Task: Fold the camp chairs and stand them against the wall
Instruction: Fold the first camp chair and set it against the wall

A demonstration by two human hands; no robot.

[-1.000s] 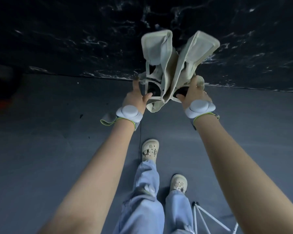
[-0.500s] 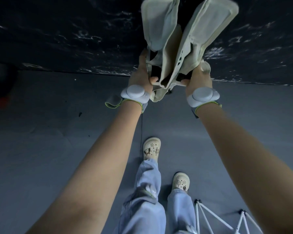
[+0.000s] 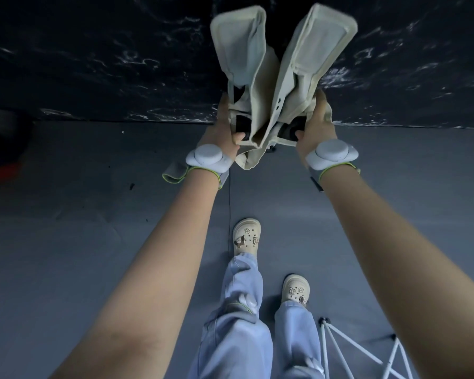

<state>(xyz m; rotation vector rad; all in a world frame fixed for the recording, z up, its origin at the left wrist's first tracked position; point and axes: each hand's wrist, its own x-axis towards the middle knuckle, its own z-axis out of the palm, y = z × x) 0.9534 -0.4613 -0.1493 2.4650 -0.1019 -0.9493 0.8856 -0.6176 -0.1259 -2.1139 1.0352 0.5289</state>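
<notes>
Folded chair (image 3: 274, 67) apparently between hands.

There are no words, numbers or signs here that can be read. The two shoes (image 3: 247, 236) have little charms stuck on top, and some of them may carry tiny letters, but they are too small and blurry to make out. The folded camp chair (image 3: 274, 77) shows no label or brand name on its pale cloth. The round grey bands (image 3: 207, 157) on the wrists are plain, with no writing on them. The dark wall (image 3: 93, 64) has only white marble swirls, not letters.
</notes>
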